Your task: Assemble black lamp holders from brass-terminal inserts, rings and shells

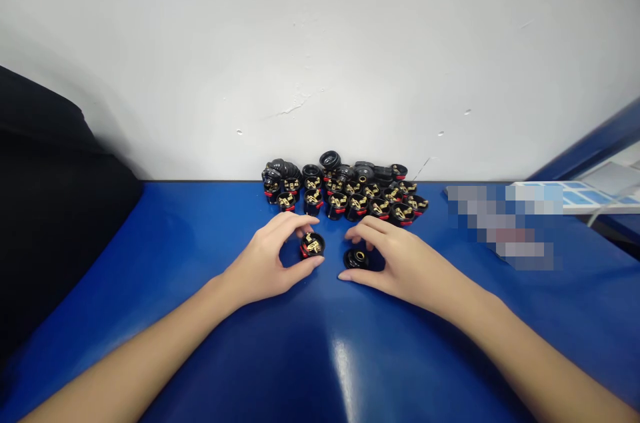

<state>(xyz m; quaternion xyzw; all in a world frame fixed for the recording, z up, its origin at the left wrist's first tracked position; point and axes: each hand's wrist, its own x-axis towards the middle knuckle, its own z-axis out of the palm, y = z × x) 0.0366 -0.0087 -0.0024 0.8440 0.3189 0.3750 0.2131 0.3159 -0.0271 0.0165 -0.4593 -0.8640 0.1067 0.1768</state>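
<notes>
While the left hand (pixel 317 240) curves around a black cup (pixel 313 244) with red on its side and gold-coloured metal pieces inside, the right hand (pixel 345 256) arches over a black cap (pixel 356 259) with a gold-coloured ring at its middle. Both pieces are at the middle of the counter (pixel 240 356), nearer its rear edge than the bottom of the view, side by side but apart.

The left thumb and fingers stand close about the cup, yet I cannot tell whether they press on it. On the right, thumb and fingers are spread, one on each side of the cap, with a gap left to its rim.

Toward the rear edge, in front of the white wall (pixel 320 63), sits a group of similar cups (pixel 357 206), with more black pieces (pixel 365 171) heaped behind and on top.

The step in hand looks like taking hold of one cup and one cap. From this pose, the next move would call for closing the right fingertips on the cap's rim, and for keeping the cup upright so its metal pieces stay in place.
</notes>
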